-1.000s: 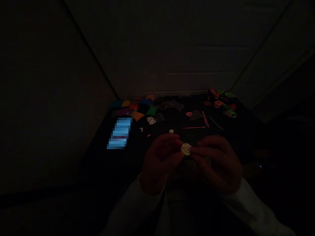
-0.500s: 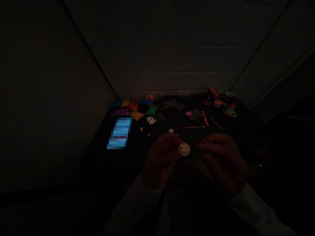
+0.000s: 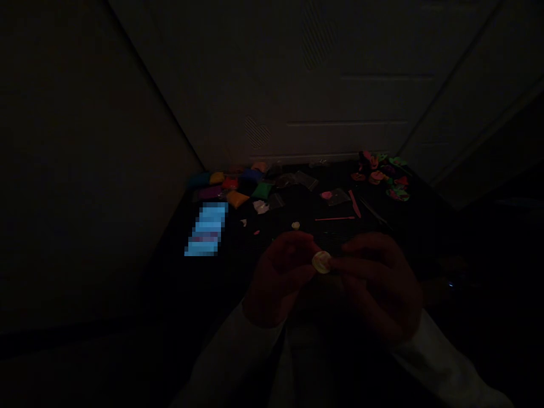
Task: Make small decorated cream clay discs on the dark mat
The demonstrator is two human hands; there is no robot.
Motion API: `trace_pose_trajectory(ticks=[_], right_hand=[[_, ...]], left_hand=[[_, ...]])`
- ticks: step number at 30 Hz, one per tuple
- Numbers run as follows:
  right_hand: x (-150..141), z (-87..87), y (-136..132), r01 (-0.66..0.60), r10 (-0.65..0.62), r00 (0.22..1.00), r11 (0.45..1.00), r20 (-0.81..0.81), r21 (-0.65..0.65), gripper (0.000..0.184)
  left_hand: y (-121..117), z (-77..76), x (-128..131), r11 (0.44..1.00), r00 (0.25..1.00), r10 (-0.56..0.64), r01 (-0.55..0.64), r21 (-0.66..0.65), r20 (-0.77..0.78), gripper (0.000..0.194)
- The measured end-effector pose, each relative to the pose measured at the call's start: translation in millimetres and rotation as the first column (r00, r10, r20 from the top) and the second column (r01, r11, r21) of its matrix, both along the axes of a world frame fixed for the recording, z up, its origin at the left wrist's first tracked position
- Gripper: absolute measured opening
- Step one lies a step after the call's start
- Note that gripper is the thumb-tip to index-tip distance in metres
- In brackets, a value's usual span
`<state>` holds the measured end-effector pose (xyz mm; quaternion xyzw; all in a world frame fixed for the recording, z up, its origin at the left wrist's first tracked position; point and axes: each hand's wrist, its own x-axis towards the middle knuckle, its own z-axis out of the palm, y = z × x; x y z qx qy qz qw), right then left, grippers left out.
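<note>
Between the thumb and fingers of my left hand (image 3: 276,280) is a small pale round clay disc (image 3: 319,263) with faint pink marks on its face. A finger of my right hand (image 3: 385,286) reaches across and touches the disc's face, covering part of it. The other right fingers are apart, with no object seen in them. Beyond the hands on the dark table lie a small whitish clay piece (image 3: 296,225), a pink scrap (image 3: 256,232) and a thin pink stick tool (image 3: 334,219). The light is very dim.
A lit phone screen (image 3: 207,229) lies at the left. Several coloured clay packets (image 3: 237,199) sit at the back left. A pink plastic knife (image 3: 354,204), tweezers (image 3: 374,212) and a small bag with pink clay (image 3: 335,196) lie right of centre. Colourful clay pieces (image 3: 376,177) fill the back right corner.
My right hand has moved left, its finger now on the disc's face instead of apart from it. The disc has shifted slightly right and down and looks a little turned.
</note>
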<state>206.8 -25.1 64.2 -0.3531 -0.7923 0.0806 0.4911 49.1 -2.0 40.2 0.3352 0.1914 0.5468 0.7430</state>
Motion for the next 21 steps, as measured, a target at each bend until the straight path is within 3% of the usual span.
trace_pose_trajectory(ticks=[21], right_hand=[[1.0,1.6,-0.2,0.019,-0.019,1.000,1.000,-0.007,0.012,0.032]], left_hand=[[-2.2,6.2,-0.1,0.999,0.999,-0.032,0.033,0.025,-0.043,0.033]])
